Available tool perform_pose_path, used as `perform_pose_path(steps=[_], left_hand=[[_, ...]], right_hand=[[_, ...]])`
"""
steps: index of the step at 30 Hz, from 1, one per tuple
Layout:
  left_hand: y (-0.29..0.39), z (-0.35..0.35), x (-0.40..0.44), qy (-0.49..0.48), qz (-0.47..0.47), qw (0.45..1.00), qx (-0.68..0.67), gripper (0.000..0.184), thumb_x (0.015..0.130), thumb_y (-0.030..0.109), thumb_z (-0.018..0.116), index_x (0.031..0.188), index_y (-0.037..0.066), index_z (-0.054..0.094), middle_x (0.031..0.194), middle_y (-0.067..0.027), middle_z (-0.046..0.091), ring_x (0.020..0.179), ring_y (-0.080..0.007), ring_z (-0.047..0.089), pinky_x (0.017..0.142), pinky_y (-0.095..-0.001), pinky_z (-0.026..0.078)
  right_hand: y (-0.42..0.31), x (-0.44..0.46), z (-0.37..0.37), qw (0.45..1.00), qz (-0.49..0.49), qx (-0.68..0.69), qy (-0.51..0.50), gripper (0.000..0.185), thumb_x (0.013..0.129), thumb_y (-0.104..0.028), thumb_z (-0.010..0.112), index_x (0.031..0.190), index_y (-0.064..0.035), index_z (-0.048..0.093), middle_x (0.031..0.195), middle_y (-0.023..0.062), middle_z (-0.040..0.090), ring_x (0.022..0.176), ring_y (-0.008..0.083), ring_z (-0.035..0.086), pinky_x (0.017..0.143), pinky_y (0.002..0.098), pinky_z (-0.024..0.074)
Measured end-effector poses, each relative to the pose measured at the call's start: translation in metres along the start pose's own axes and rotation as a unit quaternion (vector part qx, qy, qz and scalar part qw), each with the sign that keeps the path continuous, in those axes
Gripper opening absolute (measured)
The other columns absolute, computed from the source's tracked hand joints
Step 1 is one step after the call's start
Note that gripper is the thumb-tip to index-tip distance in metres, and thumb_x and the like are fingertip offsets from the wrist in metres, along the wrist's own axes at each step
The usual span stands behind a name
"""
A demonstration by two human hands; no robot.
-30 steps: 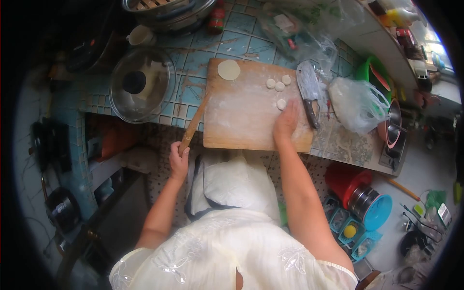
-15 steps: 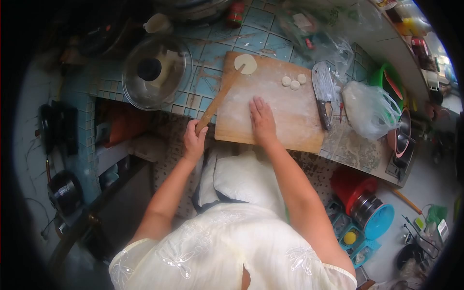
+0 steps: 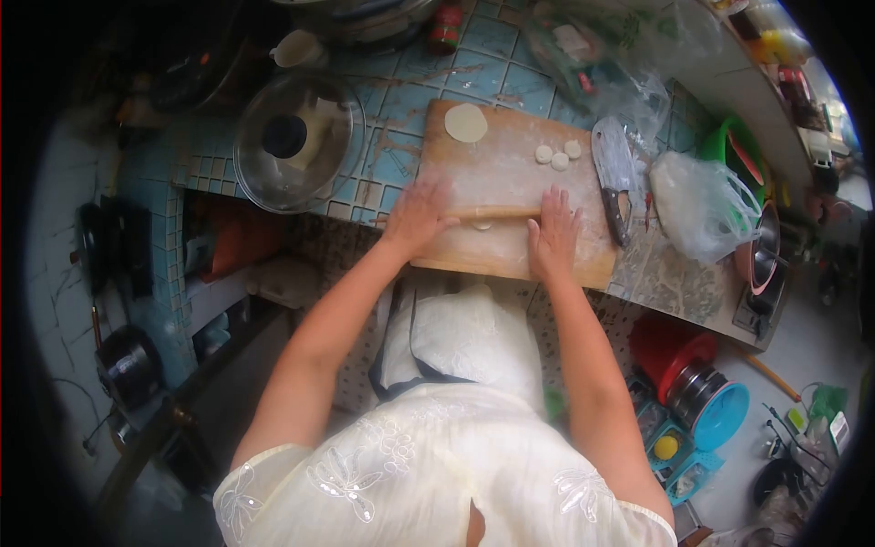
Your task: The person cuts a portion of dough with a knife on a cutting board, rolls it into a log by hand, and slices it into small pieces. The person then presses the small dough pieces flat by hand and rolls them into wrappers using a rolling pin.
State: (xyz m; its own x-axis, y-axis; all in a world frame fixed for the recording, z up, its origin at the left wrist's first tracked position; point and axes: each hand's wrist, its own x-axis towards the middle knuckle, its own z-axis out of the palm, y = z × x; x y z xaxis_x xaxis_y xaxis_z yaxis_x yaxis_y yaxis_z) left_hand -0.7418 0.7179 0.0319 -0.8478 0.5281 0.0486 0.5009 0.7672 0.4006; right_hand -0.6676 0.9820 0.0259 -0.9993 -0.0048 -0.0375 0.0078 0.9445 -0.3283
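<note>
A wooden rolling pin (image 3: pixel 497 213) lies crosswise over the floured wooden board (image 3: pixel 510 260). My left hand (image 3: pixel 417 217) rests on its left end, fingers stretched out and slightly blurred. On the other end is my right hand (image 3: pixel 553 235), palm down with its fingers extended. Just below the pin, a small piece of dough (image 3: pixel 482 226) shows between my hands, partly hidden. A flat round dough wrapper (image 3: pixel 466 123) lies at the board's far left corner. Three small dough pieces (image 3: pixel 560 161) sit together toward the far right of the board.
A cleaver (image 3: pixel 616 173) lies along the board's right edge, with a white plastic bag (image 3: pixel 697 205) beyond it. To the left stands a pan or bowl under a glass lid (image 3: pixel 314 169). More plastic bags (image 3: pixel 592 55) and a red-lidded jar (image 3: pixel 446 29) are at the back.
The rolling pin has turned from a slant in my left hand to lying crosswise under both hands. My right hand moved right onto it. A dough piece now shows beneath the pin.
</note>
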Motion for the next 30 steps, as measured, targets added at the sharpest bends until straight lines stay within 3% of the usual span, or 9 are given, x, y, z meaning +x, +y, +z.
perform_pose_path(steps=[8,14,16,18,20,24,26,28,30], left_hand=[[-0.005,-0.007,-0.034,-0.143,-0.023,0.989,0.021,0.084,0.084,0.035,0.061,0.149,0.008,0.015,0.156,-0.0092,0.013,0.144,-0.0258,0.013,0.114,-0.0519,0.014],[-0.02,-0.009,-0.01,-0.024,-0.073,0.995,0.066,0.085,0.085,0.04,0.058,0.149,0.008,0.011,0.156,-0.0091,0.011,0.144,-0.0272,0.011,0.113,-0.0532,0.014],[0.003,-0.019,-0.036,-0.197,-0.057,0.978,0.024,0.084,0.084,0.031,0.06,0.149,0.007,0.013,0.157,-0.0106,0.009,0.144,-0.0291,0.01,0.113,-0.0538,0.011],[-0.003,-0.018,-0.017,-0.204,-0.013,0.979,0.023,0.082,0.087,0.034,0.057,0.149,0.007,0.012,0.157,-0.0109,0.008,0.144,-0.0291,0.009,0.113,-0.0557,0.011],[-0.019,-0.012,0.015,-0.046,-0.024,0.999,0.008,0.082,0.088,0.041,0.054,0.15,0.008,0.011,0.157,-0.0105,0.007,0.145,-0.0279,0.008,0.112,-0.0578,0.009],[-0.024,-0.001,-0.006,0.004,-0.044,0.999,0.0,0.083,0.087,0.042,0.054,0.15,0.009,0.011,0.157,-0.0093,0.007,0.145,-0.0279,0.007,0.112,-0.0583,0.009],[-0.003,-0.01,-0.042,-0.197,-0.039,0.98,0.01,0.083,0.086,0.035,0.058,0.149,0.008,0.011,0.157,-0.01,0.01,0.144,-0.0293,0.009,0.112,-0.0562,0.01],[-0.006,-0.011,-0.017,-0.183,-0.037,0.982,0.006,0.084,0.086,0.035,0.059,0.149,0.008,0.012,0.156,-0.0106,0.01,0.144,-0.029,0.009,0.113,-0.0562,0.009],[-0.018,-0.008,0.024,-0.016,-0.012,0.999,0.031,0.084,0.086,0.04,0.057,0.15,0.009,0.011,0.157,-0.0102,0.008,0.145,-0.0276,0.007,0.113,-0.057,0.006]], right_hand=[[-0.006,-0.042,0.008,0.999,-0.011,0.021,-0.042,0.076,0.087,-0.035,0.056,0.145,-0.0013,0.02,0.152,0.02,0.018,0.141,0.0348,0.016,0.115,0.0511,0.0105],[0.002,-0.017,-0.001,1.0,-0.012,0.005,-0.017,0.084,0.085,-0.036,0.06,0.145,0.0021,0.015,0.151,0.0246,0.015,0.141,0.0403,0.012,0.116,0.0482,0.0109],[0.004,-0.049,-0.01,0.995,-0.022,0.014,-0.093,0.085,0.085,-0.037,0.06,0.145,0.0014,0.014,0.152,0.023,0.014,0.141,0.0398,0.011,0.116,0.0479,0.0099],[-0.003,-0.043,0.005,0.998,0.025,0.018,-0.063,0.085,0.085,-0.037,0.06,0.145,0.0006,0.014,0.152,0.0227,0.014,0.141,0.0391,0.012,0.116,0.0477,0.0101],[-0.003,-0.026,0.008,0.997,0.065,0.021,-0.029,0.084,0.085,-0.037,0.06,0.146,-0.0001,0.015,0.152,0.0224,0.014,0.141,0.0384,0.012,0.116,0.0475,0.0104],[0.002,-0.036,-0.013,0.998,0.005,-0.002,-0.061,0.086,0.085,-0.038,0.06,0.145,0.0006,0.014,0.152,0.0222,0.014,0.142,0.0375,0.012,0.116,0.0473,0.0111],[0.005,-0.044,-0.016,0.993,-0.005,-0.003,-0.118,0.085,0.085,-0.039,0.06,0.146,0.0005,0.015,0.152,0.0221,0.014,0.142,0.0374,0.011,0.116,0.0472,0.0111],[0.0,-0.056,-0.005,0.995,0.046,0.01,-0.084,0.086,0.085,-0.04,0.06,0.145,0.0013,0.015,0.153,0.0213,0.014,0.142,0.0371,0.011,0.116,0.0465,0.0107],[0.001,-0.034,-0.001,0.998,0.047,-0.001,-0.047,0.087,0.085,-0.04,0.06,0.145,0.002,0.015,0.153,0.0215,0.014,0.142,0.0372,0.011,0.116,0.0465,0.0107]])
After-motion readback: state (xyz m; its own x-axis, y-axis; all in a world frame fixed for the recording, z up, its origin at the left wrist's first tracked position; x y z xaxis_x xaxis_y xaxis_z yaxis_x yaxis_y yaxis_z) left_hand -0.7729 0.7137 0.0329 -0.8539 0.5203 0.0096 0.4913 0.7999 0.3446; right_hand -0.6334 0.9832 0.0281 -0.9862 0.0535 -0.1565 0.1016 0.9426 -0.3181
